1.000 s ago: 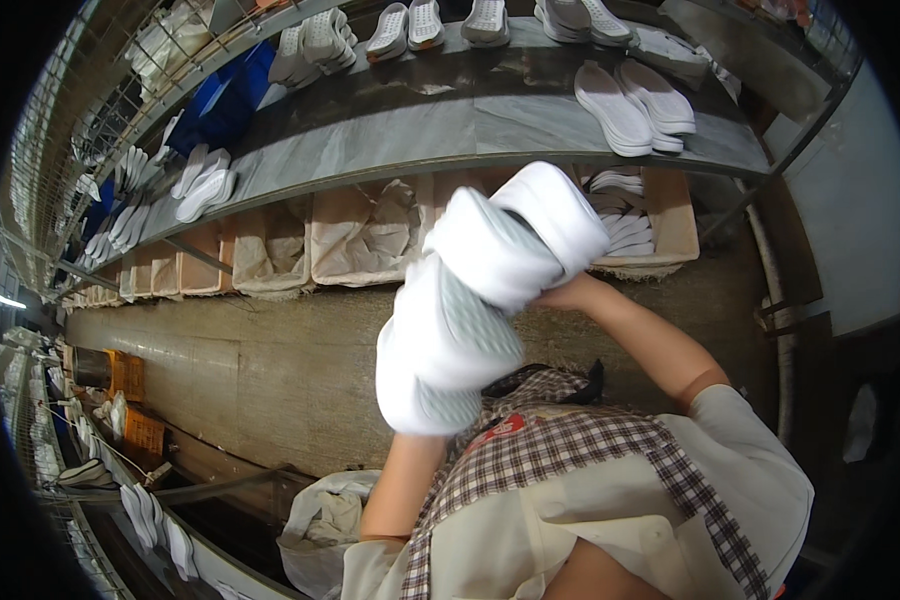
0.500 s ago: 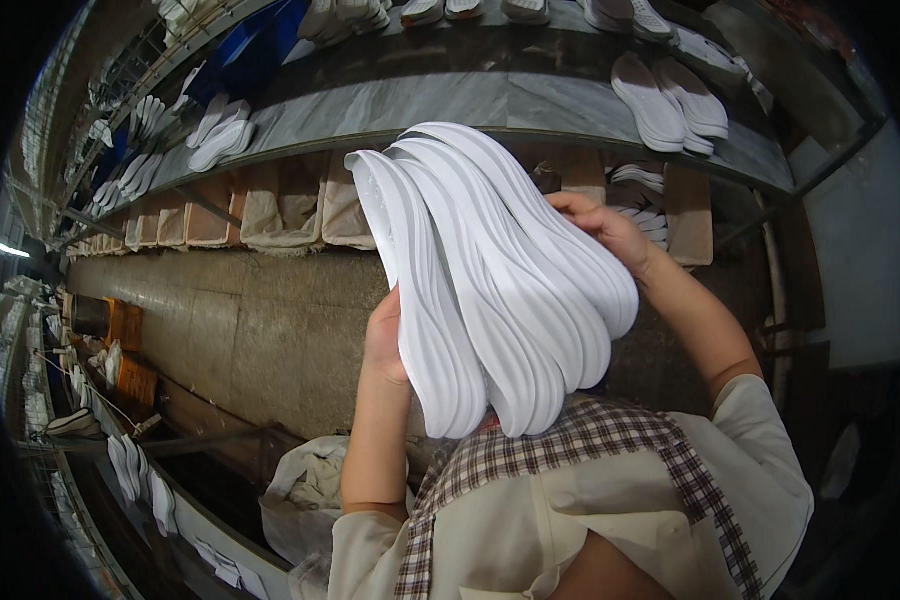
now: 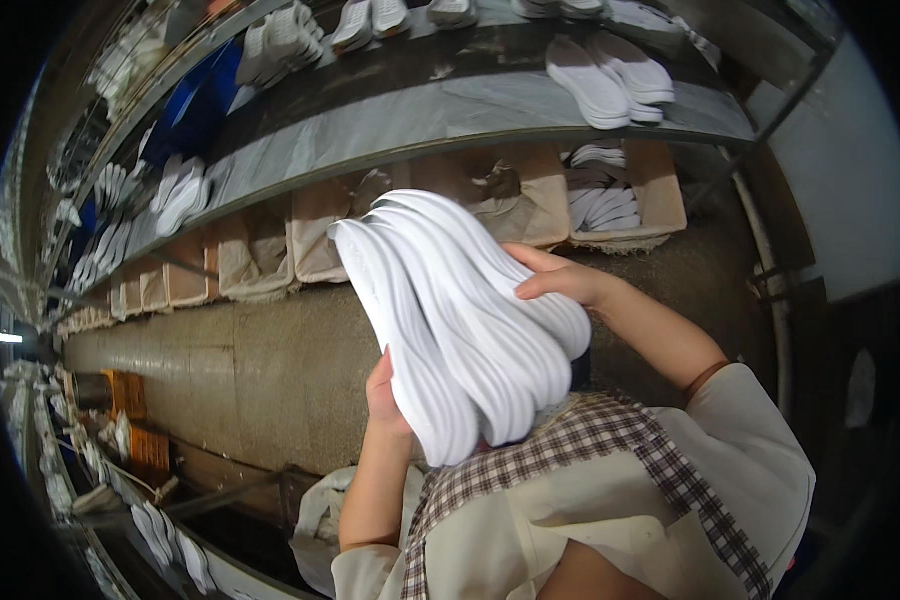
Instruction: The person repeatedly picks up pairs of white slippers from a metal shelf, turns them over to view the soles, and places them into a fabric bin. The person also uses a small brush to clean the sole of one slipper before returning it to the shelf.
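A thick bundle of white shoe soles (image 3: 460,320), nested side by side, is held up before my body. My left hand (image 3: 382,392) grips its left side, the fingers mostly hidden by the soles. On the right side my right hand (image 3: 560,280) presses thumb and fingers round the outer soles. The bundle's near ends hang close to my checked apron (image 3: 560,440).
Ahead runs a grey marble-look shelf (image 3: 370,130) carrying pairs of white soles (image 3: 595,85). Lined bins stand beneath it, and a bin at the right (image 3: 660,190) holds more soles. Orange crates (image 3: 148,450) stand on the left. A cloth-lined sack (image 3: 320,520) sits beside my left forearm.
The bundle has come lower and a little left in view, with both hands still on it. The shelf and bins have shifted left in the picture as my view turned.
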A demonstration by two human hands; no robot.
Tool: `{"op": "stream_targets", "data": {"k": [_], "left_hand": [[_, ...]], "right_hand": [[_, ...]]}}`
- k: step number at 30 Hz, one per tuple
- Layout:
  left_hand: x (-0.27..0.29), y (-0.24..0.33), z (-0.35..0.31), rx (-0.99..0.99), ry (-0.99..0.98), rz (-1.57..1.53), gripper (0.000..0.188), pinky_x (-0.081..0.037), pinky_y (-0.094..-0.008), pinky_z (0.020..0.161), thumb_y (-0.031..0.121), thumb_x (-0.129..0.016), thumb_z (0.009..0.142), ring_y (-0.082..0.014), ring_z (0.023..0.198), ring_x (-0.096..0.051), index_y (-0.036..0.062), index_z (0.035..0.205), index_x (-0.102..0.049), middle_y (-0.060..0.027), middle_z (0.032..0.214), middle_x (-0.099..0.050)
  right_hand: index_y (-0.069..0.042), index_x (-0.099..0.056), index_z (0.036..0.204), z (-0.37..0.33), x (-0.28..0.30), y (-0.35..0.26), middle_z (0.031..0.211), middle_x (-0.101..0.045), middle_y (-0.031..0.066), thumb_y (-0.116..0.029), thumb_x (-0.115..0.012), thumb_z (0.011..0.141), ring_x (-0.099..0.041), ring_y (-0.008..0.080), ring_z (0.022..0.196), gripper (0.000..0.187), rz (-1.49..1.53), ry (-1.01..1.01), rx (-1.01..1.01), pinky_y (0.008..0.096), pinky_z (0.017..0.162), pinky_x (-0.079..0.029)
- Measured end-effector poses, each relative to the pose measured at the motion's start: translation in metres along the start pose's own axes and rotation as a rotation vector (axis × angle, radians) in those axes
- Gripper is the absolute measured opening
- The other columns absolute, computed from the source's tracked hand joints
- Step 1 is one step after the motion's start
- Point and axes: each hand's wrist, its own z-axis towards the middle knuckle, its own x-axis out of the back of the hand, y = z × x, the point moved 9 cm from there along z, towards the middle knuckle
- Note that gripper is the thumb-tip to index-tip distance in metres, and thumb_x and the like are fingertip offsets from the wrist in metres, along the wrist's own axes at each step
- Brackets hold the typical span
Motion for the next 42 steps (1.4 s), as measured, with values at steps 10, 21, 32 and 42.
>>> {"op": "stream_targets", "data": {"k": [10, 21, 32, 42], "left_hand": [[-0.015, 0.031, 0.052, -0.195, -0.077, 0.026, 0.059, -0.051, -0.0412, 0.086, 0.034, -0.052, 0.089, -0.0338, 0.108, -0.055, 0.0004, 0.134, -0.033, -0.0248, 0.128, -0.046], [-0.027, 0.025, 0.063, -0.177, -0.154, 0.042, 0.073, -0.053, -0.0391, 0.082, 0.036, -0.059, 0.084, -0.0324, 0.109, -0.055, 0.0026, 0.138, -0.023, -0.0256, 0.13, -0.044], [-0.052, 0.024, 0.051, -0.059, -0.662, -0.255, 0.089, -0.055, -0.0371, 0.079, 0.038, -0.066, 0.08, -0.0309, 0.11, -0.055, 0.0048, 0.143, -0.012, -0.0265, 0.132, -0.042], [-0.084, 0.015, 0.05, 0.064, -0.427, -0.129, 0.076, -0.054, -0.0344, 0.07, 0.04, -0.063, 0.082, -0.0321, 0.098, -0.055, 0.0058, 0.139, -0.027, -0.0267, 0.126, -0.044]], "right_hand": [[-0.001, -0.028, 0.139, 0.004, -0.042, -0.069, 0.123, -0.05, 0.0244, -0.019, -0.062, 0.081, -0.061, 0.0285, 0.098, 0.069, 0.384, -0.013, 0.198, 0.0354, 0.079, -0.056], [0.0, -0.021, 0.142, 0.003, -0.021, -0.005, 0.129, -0.045, 0.0216, -0.016, -0.055, 0.082, -0.056, 0.0242, 0.108, 0.071, 0.323, 0.151, 0.246, 0.0348, 0.088, -0.051], [0.0, -0.041, 0.131, -0.013, -0.012, 0.064, 0.109, -0.06, 0.0217, -0.021, -0.038, 0.084, -0.066, 0.0263, 0.087, 0.052, 0.81, 0.089, 0.154, 0.0393, 0.079, -0.056], [-0.006, -0.03, 0.138, -0.021, 0.003, 0.05, 0.115, -0.056, 0.0181, -0.015, -0.04, 0.079, -0.065, 0.0239, 0.09, 0.06, 1.008, 0.139, 0.229, 0.0349, 0.079, -0.057]]}}
